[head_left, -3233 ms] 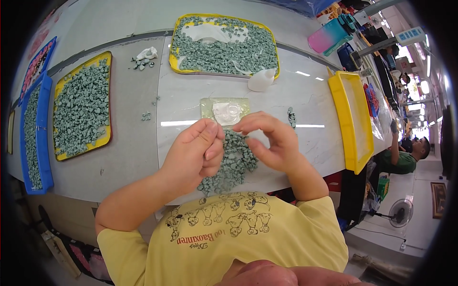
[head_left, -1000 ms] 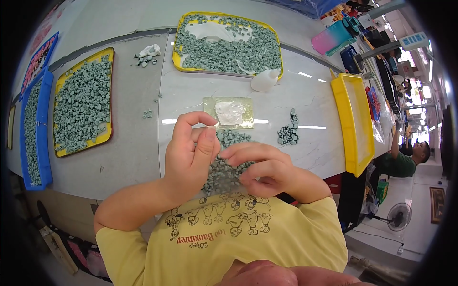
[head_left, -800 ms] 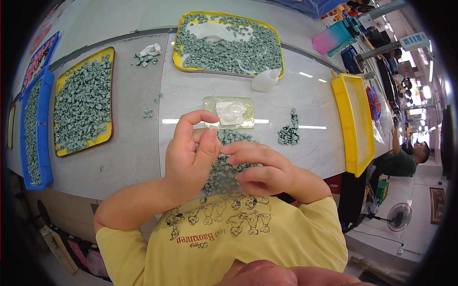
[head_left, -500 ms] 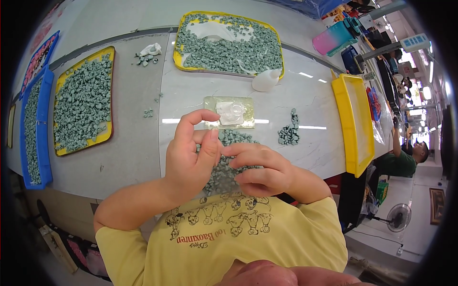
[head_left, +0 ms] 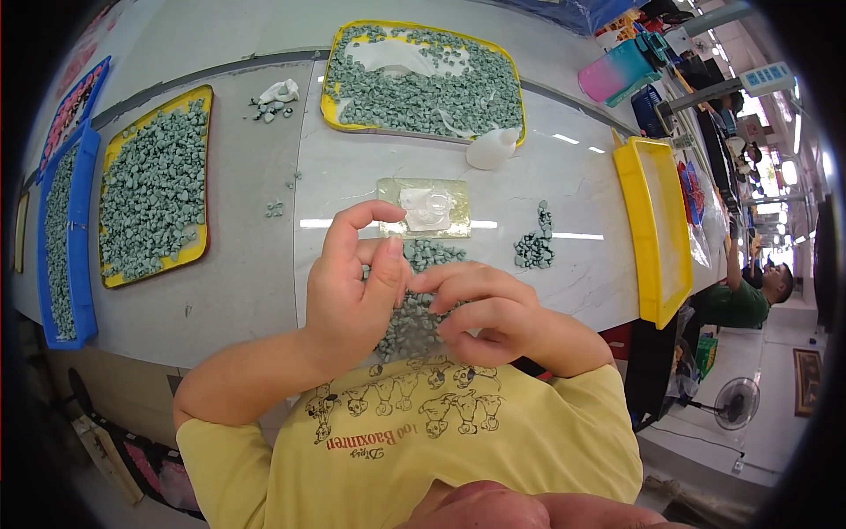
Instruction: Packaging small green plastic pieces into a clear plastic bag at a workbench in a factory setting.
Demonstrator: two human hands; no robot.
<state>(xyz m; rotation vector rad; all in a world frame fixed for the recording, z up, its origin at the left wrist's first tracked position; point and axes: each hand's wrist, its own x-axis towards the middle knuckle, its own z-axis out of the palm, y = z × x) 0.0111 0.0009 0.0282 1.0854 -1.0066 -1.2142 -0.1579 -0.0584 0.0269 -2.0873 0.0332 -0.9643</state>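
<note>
My left hand (head_left: pixel 357 269) is raised over the table's near edge, thumb and fingers drawn together and the index finger bent above them. Close against its fingertips, my right hand (head_left: pixel 485 309) pinches with thumb and index finger, the other fingers curled. Whatever sits between the fingertips is too small or hidden to make out. Beneath both hands lies a heap of green stone pieces (head_left: pixel 410 328), partly covered by them. Just beyond the fingers, a greenish flat pad (head_left: pixel 456 225) bears a white sheet with a clear, shiny patch (head_left: pixel 426 210).
Yellow trays of green stones stand at the back (head_left: pixel 423 99) and left (head_left: pixel 150 194), beside a blue bin (head_left: pixel 81 264). A white squeeze bottle (head_left: pixel 492 150) touches the back tray. Small stone piles (head_left: pixel 534 249) lie rightward, before a yellow bin (head_left: pixel 652 229). Another person (head_left: pixel 749 295) is far right.
My right hand's fingers have shifted slightly, curling a little more beside the left fingertips. The left hand and the things on the table look unchanged.
</note>
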